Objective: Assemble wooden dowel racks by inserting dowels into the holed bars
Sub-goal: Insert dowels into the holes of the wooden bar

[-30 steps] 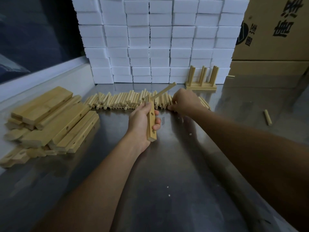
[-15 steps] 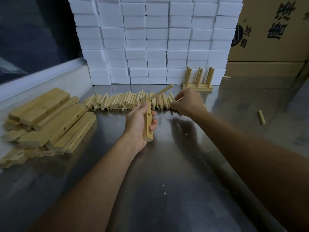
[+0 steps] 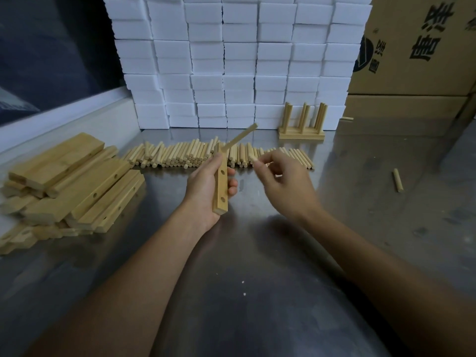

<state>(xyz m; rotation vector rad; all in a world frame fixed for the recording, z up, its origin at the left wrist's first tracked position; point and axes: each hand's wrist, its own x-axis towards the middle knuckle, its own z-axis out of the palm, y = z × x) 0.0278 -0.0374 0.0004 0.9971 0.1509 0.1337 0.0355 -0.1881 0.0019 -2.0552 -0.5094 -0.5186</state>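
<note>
My left hand grips a holed wooden bar held upright above the metal table. One dowel stands in its top hole and slants up to the right; two lower holes show open. My right hand hovers just right of the bar and pinches a short dowel between thumb and fingertips, its tip a little way from the bar. Behind both hands lies a long row of loose dowels.
A pile of holed bars lies at the left. A finished rack stands at the back before a wall of white blocks. Cardboard boxes fill the right rear. One stray dowel lies at the right.
My right hand has lifted off the dowel row with a dowel pinched in it and moved toward the bar. The left hand has held the bar nearly still.
</note>
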